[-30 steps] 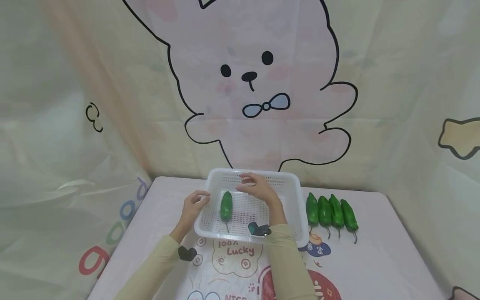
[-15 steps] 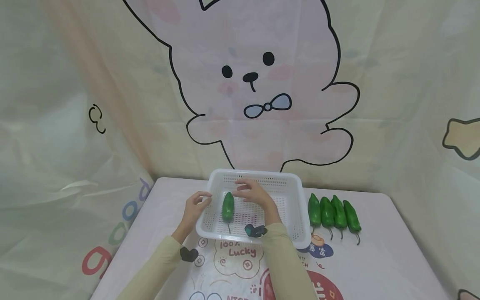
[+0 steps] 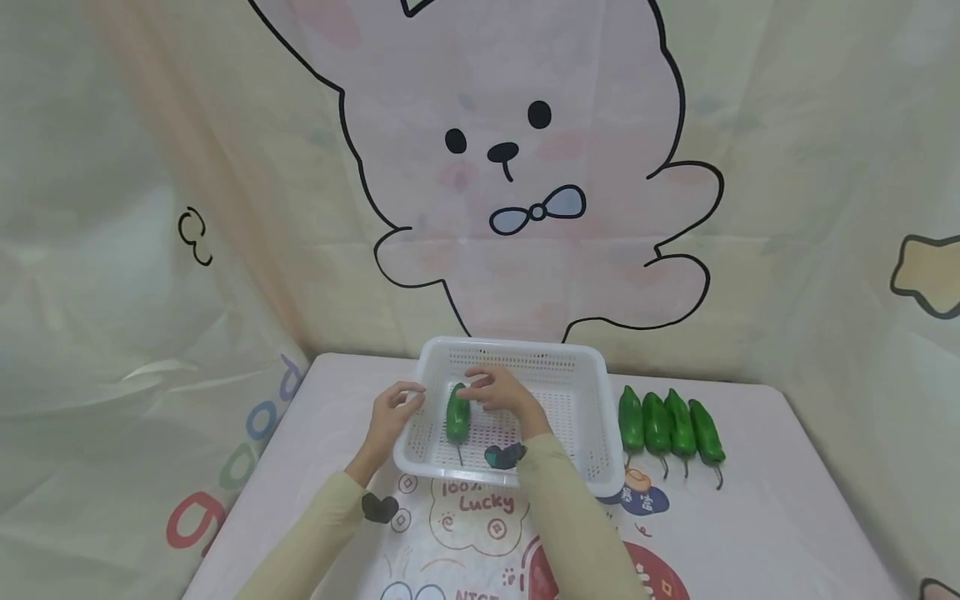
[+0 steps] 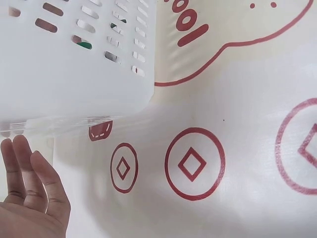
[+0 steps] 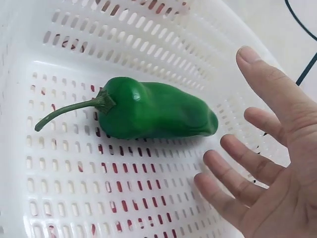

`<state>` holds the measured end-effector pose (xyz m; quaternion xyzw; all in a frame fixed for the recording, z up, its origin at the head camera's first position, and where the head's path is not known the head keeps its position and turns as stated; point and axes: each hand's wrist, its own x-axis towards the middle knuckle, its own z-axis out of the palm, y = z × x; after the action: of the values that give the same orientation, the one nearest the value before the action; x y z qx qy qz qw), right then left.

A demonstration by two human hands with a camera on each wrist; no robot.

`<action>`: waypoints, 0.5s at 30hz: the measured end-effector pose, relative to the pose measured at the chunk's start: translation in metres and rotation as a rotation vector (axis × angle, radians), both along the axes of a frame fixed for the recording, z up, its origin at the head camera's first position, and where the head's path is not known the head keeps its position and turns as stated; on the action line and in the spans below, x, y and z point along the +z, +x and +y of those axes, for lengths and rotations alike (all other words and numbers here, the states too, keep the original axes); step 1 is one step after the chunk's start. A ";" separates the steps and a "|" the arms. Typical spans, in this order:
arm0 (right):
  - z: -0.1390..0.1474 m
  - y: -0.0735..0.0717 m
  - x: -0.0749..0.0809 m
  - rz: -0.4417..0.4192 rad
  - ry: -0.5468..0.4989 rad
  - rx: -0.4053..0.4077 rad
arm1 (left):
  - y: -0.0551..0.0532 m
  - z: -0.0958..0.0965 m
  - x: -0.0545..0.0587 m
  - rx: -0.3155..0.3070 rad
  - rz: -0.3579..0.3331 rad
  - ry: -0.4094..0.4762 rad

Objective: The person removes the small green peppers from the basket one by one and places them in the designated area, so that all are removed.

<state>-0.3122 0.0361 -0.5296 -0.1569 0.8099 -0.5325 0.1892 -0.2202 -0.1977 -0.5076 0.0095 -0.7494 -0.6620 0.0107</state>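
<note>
A white plastic basket [image 3: 502, 477] with slotted walls stands on the table, holding one green pepper [image 3: 458, 422] near its left side. My left hand [image 3: 390, 410] is at the basket's left rim, thumb and forefinger pinching its edge; in the left wrist view, the other fingers [image 4: 30, 183] extend loosely beside it. Inside the basket, my right hand [image 3: 504, 393] is over the pepper's far tip. The right wrist view shows that hand [image 5: 277, 163] spread, with a gap between its fingers and the pepper [image 5: 158, 109], whose stem points away.
To the right of the basket, several green peppers [image 3: 681, 429] lie side by side on the printed white tablecloth [image 3: 757, 517]. Behind the table hangs a cartoon-printed backdrop [image 3: 600, 275], close to the basket's far rim.
My right hand has moved left and slightly nearer inside the basket, from beyond the pepper to over its far tip. My left hand has stayed at the rim.
</note>
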 end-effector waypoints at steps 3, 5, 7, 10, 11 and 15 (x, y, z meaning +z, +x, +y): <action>-0.002 -0.002 -0.004 -0.005 -0.024 0.002 | 0.000 0.000 0.000 -0.004 0.006 -0.006; -0.004 -0.002 -0.006 -0.009 -0.036 0.006 | 0.000 0.000 0.001 -0.009 0.008 -0.008; -0.005 -0.003 -0.008 -0.020 -0.047 0.006 | 0.000 0.000 0.001 -0.007 0.009 -0.009; -0.009 -0.004 -0.013 -0.025 -0.054 0.003 | 0.001 0.000 0.002 -0.003 0.006 -0.006; -0.009 -0.004 -0.014 -0.027 -0.046 -0.001 | 0.001 0.000 0.002 -0.001 0.006 -0.007; -0.012 -0.003 -0.018 -0.025 -0.018 -0.016 | 0.001 0.001 0.001 0.006 0.009 -0.011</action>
<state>-0.3151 0.0241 -0.5472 -0.1457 0.8039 -0.5431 0.1936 -0.2194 -0.1964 -0.5070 0.0087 -0.7529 -0.6579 0.0161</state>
